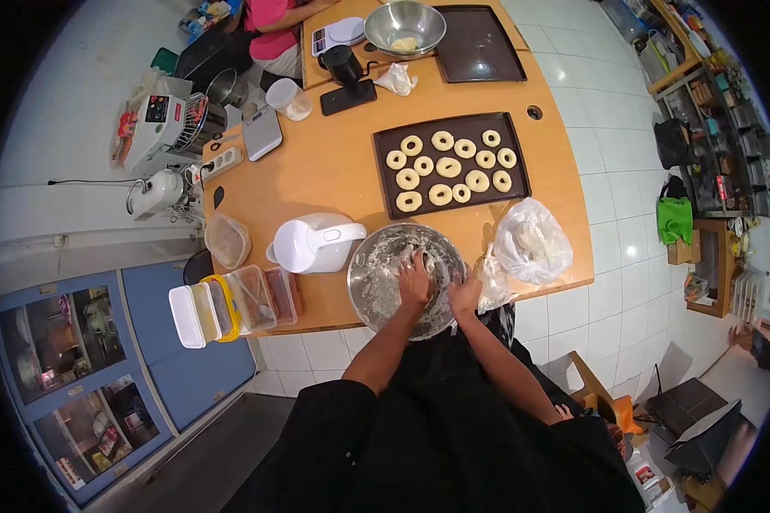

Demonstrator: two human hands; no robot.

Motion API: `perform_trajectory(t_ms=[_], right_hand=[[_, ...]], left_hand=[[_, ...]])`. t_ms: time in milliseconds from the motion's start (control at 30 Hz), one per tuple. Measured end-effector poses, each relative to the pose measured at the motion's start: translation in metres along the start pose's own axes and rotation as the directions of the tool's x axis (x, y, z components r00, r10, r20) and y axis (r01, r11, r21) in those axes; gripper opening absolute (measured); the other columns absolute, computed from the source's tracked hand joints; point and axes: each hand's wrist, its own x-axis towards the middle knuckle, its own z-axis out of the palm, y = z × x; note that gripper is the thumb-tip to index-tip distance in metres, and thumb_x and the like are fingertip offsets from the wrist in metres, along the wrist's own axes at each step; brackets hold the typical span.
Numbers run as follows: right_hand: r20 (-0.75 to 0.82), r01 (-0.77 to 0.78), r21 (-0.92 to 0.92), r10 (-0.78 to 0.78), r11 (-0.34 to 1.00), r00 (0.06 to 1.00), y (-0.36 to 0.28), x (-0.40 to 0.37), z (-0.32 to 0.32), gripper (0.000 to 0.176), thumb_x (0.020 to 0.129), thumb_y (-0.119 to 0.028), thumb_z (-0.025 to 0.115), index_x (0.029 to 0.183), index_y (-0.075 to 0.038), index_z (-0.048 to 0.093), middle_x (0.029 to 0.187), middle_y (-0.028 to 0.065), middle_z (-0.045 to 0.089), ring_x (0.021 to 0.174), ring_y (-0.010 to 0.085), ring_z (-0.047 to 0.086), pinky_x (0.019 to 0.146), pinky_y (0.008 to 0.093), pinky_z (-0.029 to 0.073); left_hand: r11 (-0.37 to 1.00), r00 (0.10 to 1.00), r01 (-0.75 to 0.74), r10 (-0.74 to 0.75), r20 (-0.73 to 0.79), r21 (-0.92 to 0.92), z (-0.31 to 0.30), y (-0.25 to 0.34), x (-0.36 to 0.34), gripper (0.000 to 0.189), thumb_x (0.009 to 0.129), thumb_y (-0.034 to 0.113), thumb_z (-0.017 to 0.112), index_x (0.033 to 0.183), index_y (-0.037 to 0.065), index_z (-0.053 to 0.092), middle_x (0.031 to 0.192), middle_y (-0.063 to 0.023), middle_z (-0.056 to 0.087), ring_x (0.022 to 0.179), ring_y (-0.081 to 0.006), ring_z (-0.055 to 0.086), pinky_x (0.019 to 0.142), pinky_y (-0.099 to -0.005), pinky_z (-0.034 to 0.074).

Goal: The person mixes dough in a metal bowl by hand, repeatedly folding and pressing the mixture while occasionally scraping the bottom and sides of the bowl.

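Observation:
A metal mixing bowl (364,295) stands at the table's near edge, its inside coated with flour and bits of dough. My left hand (414,284) is down in the bowl, its floury fingers curled into the crumbly dough (435,270). The fingertips are partly hidden by the mixture. With my right hand (464,296) I grip the bowl's right rim, thumb towards the inside. Just right of that hand lie a crumpled plastic bag (493,286) and a fuller clear bag (535,244) with something whitish inside.
Beyond the bowl is a dark tray (383,184) of several dough rings. A white pitcher (312,243) and plastic containers (252,295) stand left. Further back are a scale (263,132), phone (348,97), another metal bowl (419,26) and a person in pink (274,34).

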Motion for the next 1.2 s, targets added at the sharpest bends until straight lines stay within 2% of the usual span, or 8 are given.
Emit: perform_trajectory(t_ms=[167,400,500,600,700,1033,1133,1200], right_hand=[[-0.027,0.001,0.026,0.000,1.000,1.000,0.013,0.002,0.008,0.026,0.082,-0.006,0.059,0.105,0.005,0.063,0.086,0.0282,0.065,0.085,0.0452,0.063,0.076,0.0459,0.049],[-0.006,-0.032,0.009,0.032,0.999,0.999,0.016,0.003,0.009,0.029,0.081,-0.006,0.059,0.108,0.003,0.063,0.090,0.0284,0.065,0.088,0.0454,0.062,0.078,0.0469,0.048],[0.014,0.002,0.036,-0.003,0.999,1.000,0.017,0.006,0.008,0.030,0.081,-0.007,0.059,0.110,0.003,0.063,0.092,0.0288,0.065,0.090,0.0457,0.061,0.079,0.0477,0.048],[-0.002,0.011,0.004,-0.011,1.000,1.000,0.016,0.009,0.010,0.031,0.080,-0.007,0.059,0.110,0.003,0.062,0.092,0.0292,0.064,0.090,0.0455,0.062,0.078,0.0471,0.048],[0.008,0.032,0.022,-0.032,0.999,0.999,0.012,0.011,0.007,0.033,0.079,-0.006,0.058,0.111,0.003,0.062,0.092,0.0289,0.065,0.090,0.0453,0.062,0.079,0.0464,0.049],[0.046,0.043,0.038,-0.045,0.998,0.998,0.001,0.008,-0.002,0.039,0.073,-0.003,0.057,0.111,0.002,0.062,0.090,0.0291,0.065,0.089,0.0445,0.063,0.080,0.0468,0.049],[0.022,0.035,-0.017,-0.035,0.999,0.999,0.008,0.010,0.003,0.038,0.074,-0.004,0.056,0.111,0.002,0.062,0.090,0.0296,0.065,0.089,0.0446,0.063,0.078,0.0466,0.049],[0.003,0.056,-0.015,-0.056,0.998,0.998,0.011,0.010,0.004,0.032,0.078,-0.007,0.060,0.108,0.003,0.063,0.089,0.0293,0.064,0.086,0.0457,0.062,0.076,0.0471,0.048]], left_hand=[[0.990,0.995,-0.081,0.087,-0.049,0.117,0.007,0.002,-0.031,0.081,0.083,0.036,0.057,0.149,0.013,0.016,0.135,-0.0300,0.040,0.127,-0.0456,0.039,0.101,-0.0613,0.032],[0.973,0.918,-0.211,0.164,0.360,0.095,-0.012,-0.007,-0.055,0.085,0.084,0.029,0.055,0.152,0.013,0.006,0.154,-0.0262,0.003,0.140,-0.0470,0.015,0.108,-0.0646,0.018],[0.917,0.915,-0.390,0.375,0.152,0.088,0.009,-0.034,-0.061,0.074,0.084,0.030,0.055,0.149,0.019,0.020,0.144,-0.0261,0.034,0.129,-0.0439,0.038,0.096,-0.0607,0.040],[0.953,0.885,-0.231,0.289,0.365,-0.195,-0.004,-0.044,-0.063,0.059,0.083,0.025,0.056,0.139,0.018,0.042,0.126,-0.0240,0.053,0.115,-0.0401,0.054,0.091,-0.0517,0.046],[0.963,0.913,-0.267,0.261,0.315,-0.024,-0.062,-0.018,-0.074,0.043,0.079,0.021,0.059,0.121,0.014,0.059,0.103,-0.0213,0.065,0.098,-0.0379,0.062,0.085,-0.0460,0.050],[0.970,0.945,-0.233,0.243,0.219,-0.071,-0.063,-0.047,-0.050,0.030,0.075,0.027,0.064,0.101,0.012,0.067,0.097,-0.0187,0.066,0.094,-0.0379,0.062,0.082,-0.0480,0.048],[0.955,0.955,-0.297,0.297,0.024,0.011,-0.037,-0.042,-0.063,0.028,0.076,0.030,0.064,0.095,0.010,0.068,0.099,-0.0184,0.066,0.095,-0.0373,0.062,0.084,-0.0478,0.048],[0.950,0.933,-0.300,0.312,0.180,-0.091,-0.045,-0.036,-0.070,0.027,0.076,0.030,0.065,0.093,0.009,0.068,0.098,-0.0191,0.066,0.095,-0.0378,0.062,0.085,-0.0484,0.048]])
